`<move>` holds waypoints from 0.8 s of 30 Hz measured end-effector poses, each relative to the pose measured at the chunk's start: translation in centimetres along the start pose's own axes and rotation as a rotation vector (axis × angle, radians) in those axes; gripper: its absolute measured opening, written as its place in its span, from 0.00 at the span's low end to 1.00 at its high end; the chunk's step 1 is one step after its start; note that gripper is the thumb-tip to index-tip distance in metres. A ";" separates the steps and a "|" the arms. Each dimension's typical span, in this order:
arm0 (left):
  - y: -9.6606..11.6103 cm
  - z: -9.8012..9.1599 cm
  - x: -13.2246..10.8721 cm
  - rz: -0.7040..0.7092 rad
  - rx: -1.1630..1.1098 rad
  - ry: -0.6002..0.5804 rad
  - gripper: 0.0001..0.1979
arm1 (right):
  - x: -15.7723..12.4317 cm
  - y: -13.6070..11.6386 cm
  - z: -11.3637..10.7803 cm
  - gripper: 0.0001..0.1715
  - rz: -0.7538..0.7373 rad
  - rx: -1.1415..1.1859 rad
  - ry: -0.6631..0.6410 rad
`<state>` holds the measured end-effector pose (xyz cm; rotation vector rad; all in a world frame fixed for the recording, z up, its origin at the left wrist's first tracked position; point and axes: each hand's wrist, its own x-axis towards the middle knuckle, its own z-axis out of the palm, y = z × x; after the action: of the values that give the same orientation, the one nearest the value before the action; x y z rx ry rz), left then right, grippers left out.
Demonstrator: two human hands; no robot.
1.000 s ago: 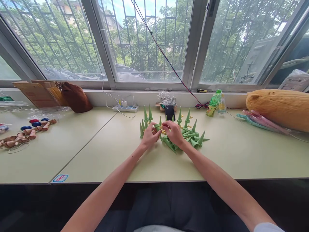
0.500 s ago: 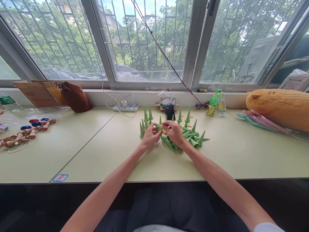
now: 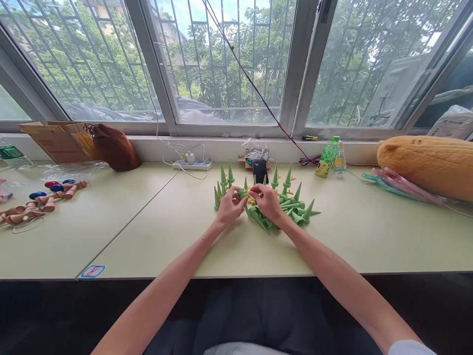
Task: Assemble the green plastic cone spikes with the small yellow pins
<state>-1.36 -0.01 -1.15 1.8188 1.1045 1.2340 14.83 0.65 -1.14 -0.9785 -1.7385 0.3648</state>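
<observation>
Both of my hands meet over a cluster of green plastic cones (image 3: 295, 209) at the middle of the pale table (image 3: 155, 236). My left hand (image 3: 228, 206) is closed, pinching a green cone piece (image 3: 241, 193) at its fingertips. My right hand (image 3: 268, 202) is closed too, pinching a small yellow part (image 3: 252, 199) against that cone. Some cones stand upright behind my hands (image 3: 226, 173), others lie on their sides to the right. What lies under my palms is hidden.
A black phone (image 3: 260, 171) stands behind the cones. A power strip (image 3: 192, 164), a brown pouch (image 3: 114, 147), cardboard (image 3: 55, 140) and a green bottle (image 3: 326, 160) line the window sill. Wooden toys with coloured balls (image 3: 40, 199) lie at left, an orange plush (image 3: 424, 162) at right.
My hands have hardly moved; the fingertips shifted slightly upward around the cone and yellow part.
</observation>
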 end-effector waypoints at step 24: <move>-0.2 0.1 -0.2 0.157 0.243 0.071 0.15 | 0.0 0.2 -0.1 0.27 0.024 -0.188 -0.056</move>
<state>-1.38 -0.09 -1.38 2.0915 1.2150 1.3096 15.00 0.73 -1.28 -1.1338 -1.8377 0.2489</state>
